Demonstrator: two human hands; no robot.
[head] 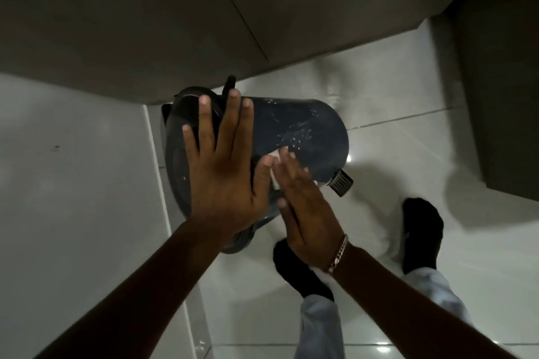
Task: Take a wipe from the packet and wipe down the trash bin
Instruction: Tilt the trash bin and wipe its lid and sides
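A dark blue pedal trash bin (pixel 306 131) is tilted on the white tiled floor, its black lid end toward the left and its foot pedal (pixel 341 182) at the lower right. My left hand (pixel 224 166) lies flat with spread fingers on the bin's lid end, steadying it. My right hand (pixel 303 207) presses a white wipe (pixel 275 175) against the bin's side; only a small part of the wipe shows beyond the fingers. Wet streaks shine on the bin's wall. The wipe packet is not in view.
Dark cabinet fronts (pixel 145 23) stand right behind the bin, and another dark cabinet (pixel 501 96) at the right. A white wall (pixel 73 169) runs along the left. My feet in black socks (pixel 423 230) stand on the glossy floor (pixel 408 140) beside the bin.
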